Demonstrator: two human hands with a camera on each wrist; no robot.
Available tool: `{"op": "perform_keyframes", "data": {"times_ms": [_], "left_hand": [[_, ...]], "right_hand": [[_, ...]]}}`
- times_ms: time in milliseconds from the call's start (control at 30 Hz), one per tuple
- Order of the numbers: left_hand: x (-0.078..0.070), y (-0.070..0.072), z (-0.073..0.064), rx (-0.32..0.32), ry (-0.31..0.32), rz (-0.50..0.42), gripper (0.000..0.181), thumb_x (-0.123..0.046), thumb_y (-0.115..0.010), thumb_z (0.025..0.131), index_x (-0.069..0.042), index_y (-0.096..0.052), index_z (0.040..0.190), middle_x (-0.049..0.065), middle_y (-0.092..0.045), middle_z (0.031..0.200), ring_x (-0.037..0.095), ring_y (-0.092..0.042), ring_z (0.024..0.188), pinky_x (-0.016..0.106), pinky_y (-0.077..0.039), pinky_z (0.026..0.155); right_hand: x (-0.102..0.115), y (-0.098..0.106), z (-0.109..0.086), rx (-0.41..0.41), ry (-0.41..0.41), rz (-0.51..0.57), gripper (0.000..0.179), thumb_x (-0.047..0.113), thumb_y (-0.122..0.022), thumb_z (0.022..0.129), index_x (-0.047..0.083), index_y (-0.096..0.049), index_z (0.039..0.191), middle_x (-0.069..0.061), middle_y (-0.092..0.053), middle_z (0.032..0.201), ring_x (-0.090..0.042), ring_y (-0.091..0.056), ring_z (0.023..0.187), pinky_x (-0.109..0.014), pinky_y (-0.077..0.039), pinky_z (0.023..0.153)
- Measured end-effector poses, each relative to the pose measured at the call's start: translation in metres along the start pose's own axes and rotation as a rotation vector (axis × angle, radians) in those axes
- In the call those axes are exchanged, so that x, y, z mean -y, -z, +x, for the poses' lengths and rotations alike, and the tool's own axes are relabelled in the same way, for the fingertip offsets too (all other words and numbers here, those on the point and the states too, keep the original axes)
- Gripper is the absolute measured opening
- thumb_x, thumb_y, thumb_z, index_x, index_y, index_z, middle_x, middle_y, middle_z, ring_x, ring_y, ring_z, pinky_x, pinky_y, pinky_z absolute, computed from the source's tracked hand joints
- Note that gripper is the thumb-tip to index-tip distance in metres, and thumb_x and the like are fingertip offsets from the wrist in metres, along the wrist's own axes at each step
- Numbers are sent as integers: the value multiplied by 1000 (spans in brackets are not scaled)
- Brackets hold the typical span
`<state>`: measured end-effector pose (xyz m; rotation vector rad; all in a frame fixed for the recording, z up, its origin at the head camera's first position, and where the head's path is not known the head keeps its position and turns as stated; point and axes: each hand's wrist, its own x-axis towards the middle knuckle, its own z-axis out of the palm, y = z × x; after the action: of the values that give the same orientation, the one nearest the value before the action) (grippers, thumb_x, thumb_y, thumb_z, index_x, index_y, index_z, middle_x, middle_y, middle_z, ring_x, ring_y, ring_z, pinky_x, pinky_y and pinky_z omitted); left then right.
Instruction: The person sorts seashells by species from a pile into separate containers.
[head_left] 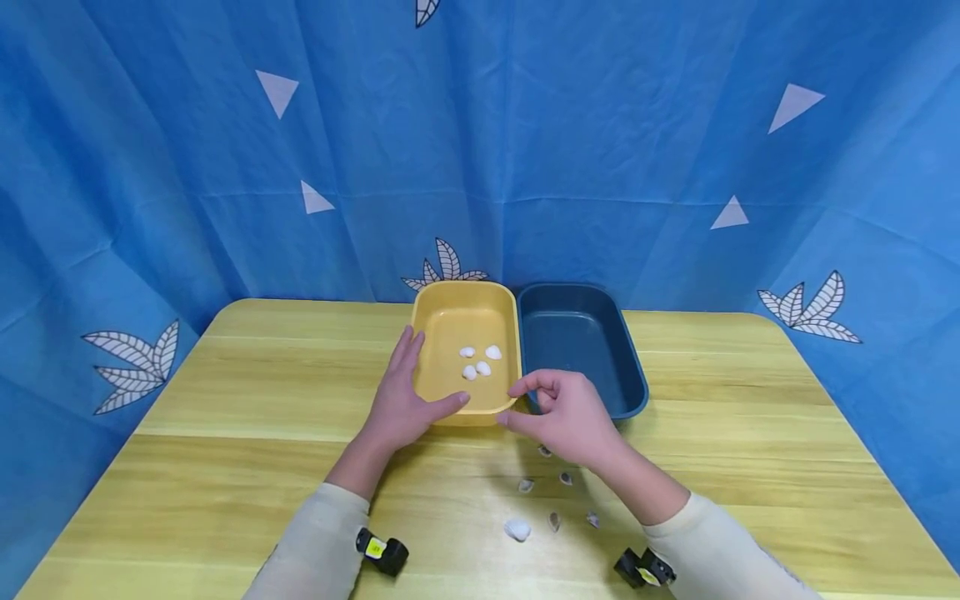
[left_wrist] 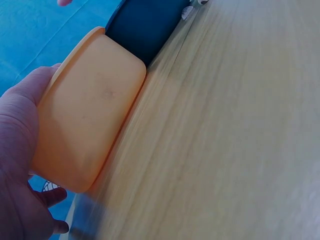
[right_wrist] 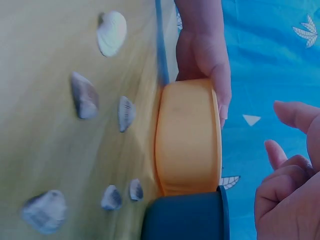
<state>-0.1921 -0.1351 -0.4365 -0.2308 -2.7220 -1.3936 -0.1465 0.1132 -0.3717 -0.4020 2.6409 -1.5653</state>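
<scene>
A yellow tray (head_left: 467,301) stands at the back of the table with several white shells (head_left: 483,367) inside. My left hand (head_left: 405,400) spans its near left corner, thumb lying over the front rim and spread fingers along the left side. In the left wrist view, the thumb overlaps the rim of the yellow tray (left_wrist: 92,107). My right hand (head_left: 566,412) hovers by the tray's near right corner, thumb and index finger apart. Nothing shows between those fingers in the right wrist view, where the other fingers of the right hand (right_wrist: 292,185) curl loosely.
A dark blue tray (head_left: 637,367) adjoins the yellow one on its right. Several shells lie on the wooden table (head_left: 262,467) below the right hand, among them a larger white shell (head_left: 517,529) and a brownish shell (head_left: 554,522). A blue curtain (head_left: 600,150) hangs behind the table.
</scene>
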Motion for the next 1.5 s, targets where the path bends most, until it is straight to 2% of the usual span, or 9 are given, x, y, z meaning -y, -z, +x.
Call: {"op": "perform_keyframes", "data": {"times_ms": [367,567,800,867,933,1033,1100,1167,1500], "left_hand": [[1,0,0,-4,0,1,116,-58,-82,74,-15,-20,161,-6,-3,166,28,-13,149,55,-23,114],[2,0,0,-5,2,-3,116,-60,-82,73,-14,-21,161,-7,-3,166,27,-13,149,54,-23,114],[3,0,0,-5,4,-9,115,-57,-83,74,-15,-20,161,-6,-3,166,27,-13,149,53,-23,114],[3,-1,1,-4,-1,-10,115,-56,-83,74,-14,-21,161,-6,-3,166,27,-13,149,53,-23,114],[2,-1,1,-3,-3,-12,115,-55,-83,74,-14,-21,161,-6,-3,166,27,-13,149,53,-23,115],[2,-1,1,-3,-5,-14,114,-54,-84,74,-14,-21,161,-6,-3,166,27,-13,149,54,-23,114],[1,-1,1,-4,-4,-13,114,-54,-84,74,-14,-21,161,-6,-3,166,27,-13,149,54,-23,114],[1,-1,1,-5,-3,-13,114,-54,-84,74,-14,-21,161,-6,-3,166,27,-13,149,54,-23,114],[0,-1,1,-4,6,-10,114,-55,-83,74,-15,-21,161,-6,-3,166,28,-13,149,54,-23,114]], "right_hand": [[-14,1,-28,114,30,-25,28,26,-88,76,12,-73,95,8,-28,54,-8,-28,47,-26,-39,53],[-20,-1,-40,185,62,-30,30,24,-89,75,8,-73,94,10,-29,55,-5,-29,49,-24,-39,53],[-30,-7,-51,285,41,-15,29,26,-91,73,12,-73,91,10,-30,53,-4,-34,45,-24,-36,48],[-33,-8,-54,311,44,-38,29,27,-92,71,15,-74,90,10,-31,53,-3,-36,48,-23,-37,50],[-37,-9,-56,333,48,-61,28,28,-92,70,18,-74,88,12,-32,53,-2,-36,50,-21,-46,65],[-41,-10,-58,359,55,-80,27,27,-92,69,20,-74,88,14,-32,53,-1,-34,52,-22,-46,70],[-43,-10,-58,370,60,-80,27,26,-93,68,20,-74,87,14,-33,53,-1,-34,51,-21,-46,69],[-44,-11,-59,380,64,-72,27,24,-93,68,20,-74,87,13,-35,53,-2,-34,50,-23,-38,54],[-51,-14,-63,431,54,-43,30,20,-94,65,21,-73,87,11,-40,54,-1,-36,49,-21,-36,51]]}}
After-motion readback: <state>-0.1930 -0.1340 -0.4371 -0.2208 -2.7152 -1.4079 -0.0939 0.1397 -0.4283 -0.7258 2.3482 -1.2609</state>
